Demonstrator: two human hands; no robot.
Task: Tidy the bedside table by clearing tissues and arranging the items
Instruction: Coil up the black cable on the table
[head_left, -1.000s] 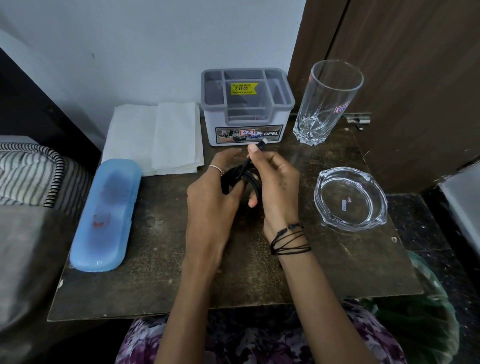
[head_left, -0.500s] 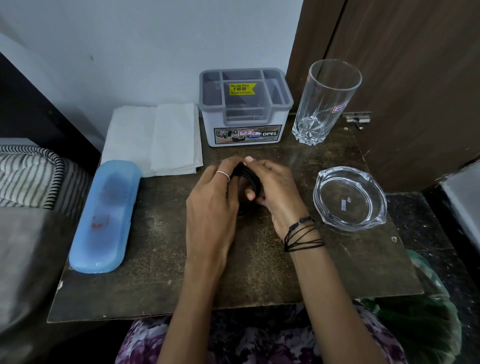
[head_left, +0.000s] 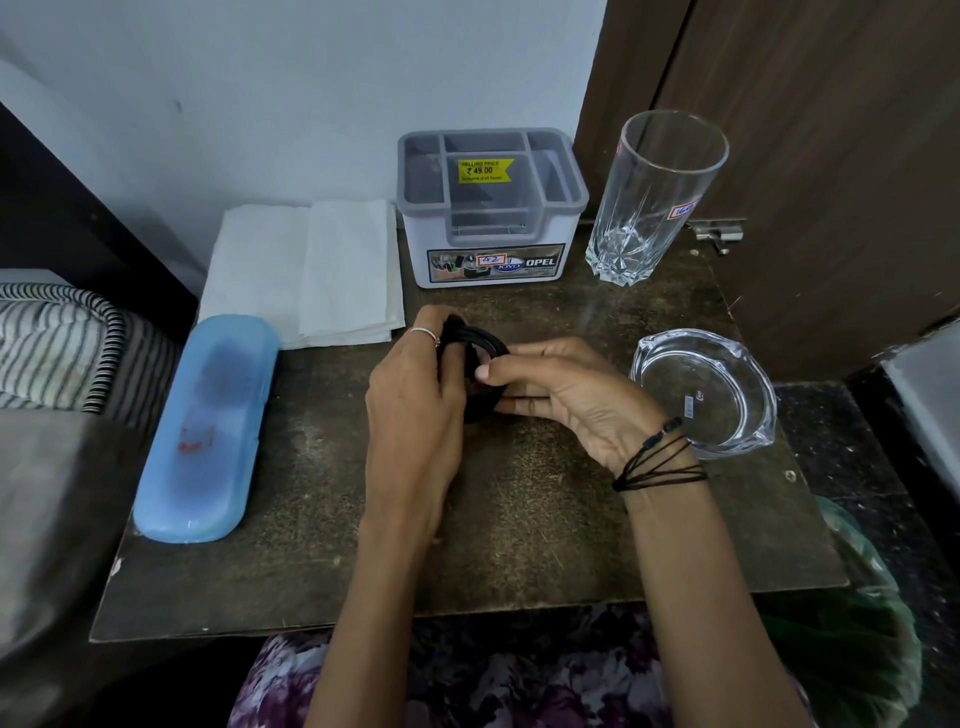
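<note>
Dark worn table (head_left: 519, 530) against white wall (head_left: 311, 93)

A second ago we held the black cable coil (head_left: 475, 358) raised near the middle of the frame, our right hand (head_left: 566, 395) pinching one end up toward the organiser. Now that end is tucked away, the coil sits lower against the table (head_left: 519, 519), and both hands, left hand (head_left: 415, 405) included, have flattened around it.
</note>
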